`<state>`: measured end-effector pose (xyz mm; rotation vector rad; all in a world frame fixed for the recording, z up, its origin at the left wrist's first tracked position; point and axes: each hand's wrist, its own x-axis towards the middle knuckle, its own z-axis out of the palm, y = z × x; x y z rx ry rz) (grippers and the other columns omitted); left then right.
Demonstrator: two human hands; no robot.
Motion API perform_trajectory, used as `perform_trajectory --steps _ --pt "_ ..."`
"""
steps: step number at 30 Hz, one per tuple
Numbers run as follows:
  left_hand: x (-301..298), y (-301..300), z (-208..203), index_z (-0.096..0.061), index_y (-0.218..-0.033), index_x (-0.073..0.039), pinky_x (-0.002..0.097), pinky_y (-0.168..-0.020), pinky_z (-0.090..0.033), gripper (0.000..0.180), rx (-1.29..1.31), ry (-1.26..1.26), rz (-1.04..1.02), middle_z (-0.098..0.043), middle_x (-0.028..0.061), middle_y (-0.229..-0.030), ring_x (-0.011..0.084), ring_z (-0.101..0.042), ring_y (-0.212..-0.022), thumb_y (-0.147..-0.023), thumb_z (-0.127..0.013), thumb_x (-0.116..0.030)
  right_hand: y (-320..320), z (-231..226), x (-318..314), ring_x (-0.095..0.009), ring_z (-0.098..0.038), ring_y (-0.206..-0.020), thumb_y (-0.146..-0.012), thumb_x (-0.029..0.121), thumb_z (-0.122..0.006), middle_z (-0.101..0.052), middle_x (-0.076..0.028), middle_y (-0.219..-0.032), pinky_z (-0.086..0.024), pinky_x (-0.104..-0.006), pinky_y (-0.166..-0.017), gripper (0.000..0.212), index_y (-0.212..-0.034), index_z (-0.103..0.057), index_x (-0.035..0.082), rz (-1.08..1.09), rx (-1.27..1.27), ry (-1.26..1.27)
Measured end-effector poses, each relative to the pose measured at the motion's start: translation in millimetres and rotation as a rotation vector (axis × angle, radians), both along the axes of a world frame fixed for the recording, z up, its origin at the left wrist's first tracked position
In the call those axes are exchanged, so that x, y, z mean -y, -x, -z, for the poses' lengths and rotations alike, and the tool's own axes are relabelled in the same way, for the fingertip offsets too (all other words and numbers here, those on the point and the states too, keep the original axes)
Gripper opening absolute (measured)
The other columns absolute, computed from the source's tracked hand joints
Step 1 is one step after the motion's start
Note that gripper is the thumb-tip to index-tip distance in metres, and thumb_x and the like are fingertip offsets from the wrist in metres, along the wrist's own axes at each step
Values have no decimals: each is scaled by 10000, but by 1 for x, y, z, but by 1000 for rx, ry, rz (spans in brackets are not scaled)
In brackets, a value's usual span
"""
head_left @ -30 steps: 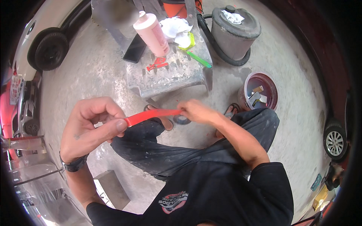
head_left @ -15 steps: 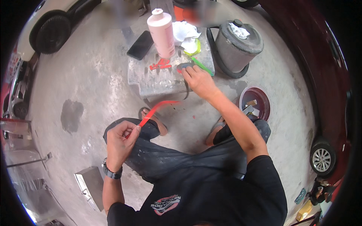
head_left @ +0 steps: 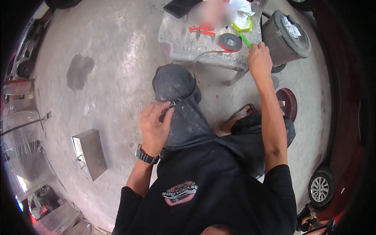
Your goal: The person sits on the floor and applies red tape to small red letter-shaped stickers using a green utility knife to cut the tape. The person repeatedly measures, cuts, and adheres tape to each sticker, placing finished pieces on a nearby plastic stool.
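A roll of double-sided tape (head_left: 225, 40), dark with a red edge, lies on a worn grey stool (head_left: 184, 49). From it a narrow tape strip (head_left: 203, 54) hangs over the stool's edge and runs to my left knee. My left hand (head_left: 156, 123) pinches the free end of that strip between thumb and fingers. At the stool's right edge, my right hand (head_left: 261, 60) has its fingers closed on the near end of a slim green tool (head_left: 244, 38), which looks like a cutter knife. Its near end is hidden by the fingers.
Red tape scraps (head_left: 201, 31), a phone (head_left: 181, 7), a blurred pink bottle (head_left: 211, 13) and a white cloth (head_left: 243, 8) share the stool. Right of it stand a lidded grey bin (head_left: 280, 43) and a maroon tub (head_left: 288, 103). A metal box (head_left: 91, 154) sits on the floor at left.
My right hand has left the tape roll and moved right to the green tool. My left hand still holds the strip, now turned dark side up. The view has shifted.
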<state>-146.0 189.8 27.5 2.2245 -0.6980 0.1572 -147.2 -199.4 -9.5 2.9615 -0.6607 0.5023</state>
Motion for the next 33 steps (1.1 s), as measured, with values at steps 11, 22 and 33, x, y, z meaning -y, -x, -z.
perform_trajectory --steps 11,22,33 --pt "9 25 33 -704 -1070 17 236 -675 -514 198 -629 338 -76 -719 63 -946 88 -647 -774 -895 -790 -17 71 -20 -33 -386 -671 -715 -947 45 -571 -655 -199 -935 -538 -434 -682 133 -1057 -531 -19 41 220 -656" --pt "17 36 27 -673 -1133 42 206 -668 -526 174 -797 261 -73 -725 62 -990 67 -669 -828 -1029 -658 -97 129 -38 -184 -63 -521 -608 -1111 231 -474 -529 13 -733 -446 -243 -596 370 -1407 -574 33 -23 8 -1480" --pt "21 32 18 -694 -1073 48 233 -688 -559 174 -858 379 -123 -735 67 -921 87 -683 -792 -1013 -674 -114 129 -22 -206 -118 -578 -718 -1051 113 -554 -622 -61 -893 -489 -278 -665 247 -1232 -646 -28 -251 27 -1476"
